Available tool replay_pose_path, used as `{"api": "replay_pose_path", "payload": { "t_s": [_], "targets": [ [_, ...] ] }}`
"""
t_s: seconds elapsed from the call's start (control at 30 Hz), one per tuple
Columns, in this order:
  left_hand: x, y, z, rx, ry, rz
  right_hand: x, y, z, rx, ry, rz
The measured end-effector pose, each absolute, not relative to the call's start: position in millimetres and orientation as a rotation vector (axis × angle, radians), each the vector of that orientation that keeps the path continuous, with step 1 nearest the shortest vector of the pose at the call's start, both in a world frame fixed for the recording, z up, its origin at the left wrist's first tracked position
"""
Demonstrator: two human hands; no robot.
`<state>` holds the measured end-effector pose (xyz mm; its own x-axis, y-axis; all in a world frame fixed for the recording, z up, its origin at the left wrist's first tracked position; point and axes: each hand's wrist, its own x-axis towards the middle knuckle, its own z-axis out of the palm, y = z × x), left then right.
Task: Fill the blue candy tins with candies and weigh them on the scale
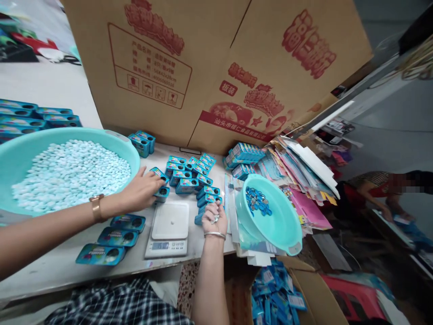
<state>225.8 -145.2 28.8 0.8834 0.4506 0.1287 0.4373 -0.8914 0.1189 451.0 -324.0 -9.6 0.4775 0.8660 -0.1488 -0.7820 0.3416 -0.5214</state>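
My left hand (140, 192) reaches across the table and closes its fingers on a small blue box (159, 174) at the edge of a cluster of blue boxes (192, 176). My right hand (214, 217) is held palm up by the scale, fingers curled round several small pale candies. A small white kitchen scale (169, 228) lies between my hands with one candy on its plate. A big teal basin (20, 153) full of pale blue candies sits at the left. A smaller teal basin (284, 225) with dark blue pieces stands tilted at the right.
A large cardboard box (209, 67) walls off the back. Flat blue boxes (115, 237) lie at the table's front. Stacks of printed cards (297, 176) lie right. An open carton of blue packets (277, 293) sits below. Another person (382, 189) is at the far right.
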Motion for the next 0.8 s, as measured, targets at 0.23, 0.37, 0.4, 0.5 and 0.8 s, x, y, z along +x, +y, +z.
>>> {"api": "replay_pose_path", "payload": {
  "t_s": [0.23,0.37,0.4,0.5,0.8],
  "targets": [
    [222,-115,15,3.144,0.694,0.285,425,-333,-16,-0.825,-0.19,1.085],
    [230,-111,8,3.186,0.737,0.349,391,-327,-26,-1.324,-0.365,1.069],
    [232,-112,8,3.171,0.769,0.357,384,-324,-29,-1.498,-0.508,1.012],
    [228,-118,18,3.1,0.88,0.409,371,-312,-32,-2.01,-1.09,0.771],
    [146,-172,31,2.721,0.518,0.112,359,-281,-26,-2.495,-1.945,0.79]
  ]
}}
